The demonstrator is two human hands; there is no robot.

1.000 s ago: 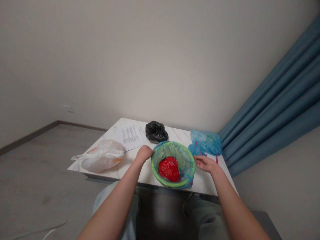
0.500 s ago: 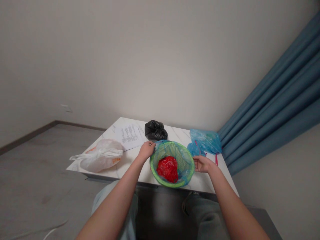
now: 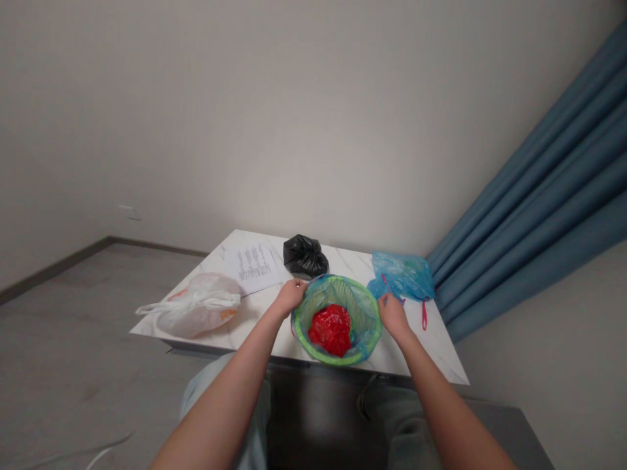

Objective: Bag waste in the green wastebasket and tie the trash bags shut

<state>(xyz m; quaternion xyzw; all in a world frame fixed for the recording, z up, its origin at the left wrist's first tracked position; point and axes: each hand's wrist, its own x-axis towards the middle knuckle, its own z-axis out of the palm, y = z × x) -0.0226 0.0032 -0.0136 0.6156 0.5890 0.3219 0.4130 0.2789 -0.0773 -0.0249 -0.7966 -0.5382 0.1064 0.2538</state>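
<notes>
On table [image 3: 435, 352]: basket [image 3: 367, 320] front centre, inner bag [image 3: 330, 329] in it. Rear bag [image 3: 304, 256] behind basket, near back edge. Paper [image 3: 252, 269] left of rear bag. Left bag [image 3: 193, 312] at left end, in front of paper. Right bag [image 3: 402, 275] just beside basket, on right.

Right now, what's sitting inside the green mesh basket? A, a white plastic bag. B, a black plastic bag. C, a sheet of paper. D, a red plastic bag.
D: the red plastic bag lies crumpled inside the green mesh basket.
</notes>
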